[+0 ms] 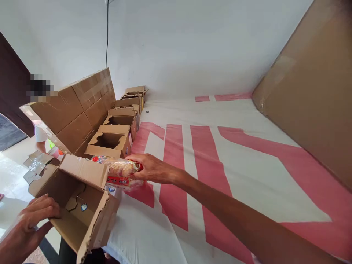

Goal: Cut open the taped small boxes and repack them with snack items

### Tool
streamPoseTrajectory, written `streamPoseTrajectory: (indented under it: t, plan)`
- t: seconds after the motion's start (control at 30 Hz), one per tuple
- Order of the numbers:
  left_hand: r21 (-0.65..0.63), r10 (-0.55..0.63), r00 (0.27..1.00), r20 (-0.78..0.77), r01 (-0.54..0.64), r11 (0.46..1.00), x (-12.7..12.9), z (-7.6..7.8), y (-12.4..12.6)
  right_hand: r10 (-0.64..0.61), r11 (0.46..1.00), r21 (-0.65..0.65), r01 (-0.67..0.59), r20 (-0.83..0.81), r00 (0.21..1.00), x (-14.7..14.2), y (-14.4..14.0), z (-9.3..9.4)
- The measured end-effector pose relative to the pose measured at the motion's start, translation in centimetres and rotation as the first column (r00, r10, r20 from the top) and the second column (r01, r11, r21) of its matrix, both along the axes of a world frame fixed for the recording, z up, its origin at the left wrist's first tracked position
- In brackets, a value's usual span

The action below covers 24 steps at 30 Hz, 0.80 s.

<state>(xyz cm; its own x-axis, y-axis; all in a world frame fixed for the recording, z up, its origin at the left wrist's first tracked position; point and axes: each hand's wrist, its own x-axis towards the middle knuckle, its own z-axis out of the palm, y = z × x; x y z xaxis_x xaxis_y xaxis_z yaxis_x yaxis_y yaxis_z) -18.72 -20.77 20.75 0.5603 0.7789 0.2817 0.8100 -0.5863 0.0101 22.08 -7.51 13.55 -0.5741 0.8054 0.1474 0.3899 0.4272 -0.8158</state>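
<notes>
My right hand [150,169], reaching in from 4 o'clock across the frame, is closed on a clear-wrapped packet [121,172] with a red label band along its lower edge; thumb above, fingers curled under its right end, so the grip is clamped on the packet. The packet is held just left of centre, directly beyond the raised far flap of an open cardboard box [77,201], which lies at 8 o'clock and gapes toward me, tilted, its near corner torn and taped. My left hand [33,220], at 8 o'clock near the frame's lower left corner, rests on the box's left rim, fingers bent over the edge and pressed to the cardboard; it grasps that rim. A small blue-and-white sticker shows on the box's inner wall. Beyond the packet, toward 11 o'clock, a row of smaller open boxes [112,139] runs back to the wall [178,44], with a large taped carton [79,106] to their left. The work surface is a white sheet with broad pink stripes [209,165]. A flat brown cardboard panel [310,102] leans at 2 o'clock.
</notes>
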Motion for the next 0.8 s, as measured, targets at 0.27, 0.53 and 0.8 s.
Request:
streamPoseTrajectory:
  t: [0.27, 0.53, 0.8]
  plan:
    - [-0.001, -0.044, 0.999, -0.024, 0.044, 0.999, 6.2, -4.8, 2.6, -0.061, 0.96, 0.279, 0.026, 0.117, 0.991, -5.0, 3.6, -3.7]
    - [-0.263, -0.194, 0.973, 0.128, 0.222, 0.939, 10.3, -6.5, -1.3, -0.175, 0.966, 0.219, 0.135, 0.173, 0.969, -4.6, 4.7, -5.9]
    - [-0.101, 0.031, 0.971, 0.237, -0.007, 0.995, 7.5, -3.6, 1.7, -0.166, 0.971, 0.198, 0.133, 0.164, 0.972, -5.0, 4.5, -5.6]
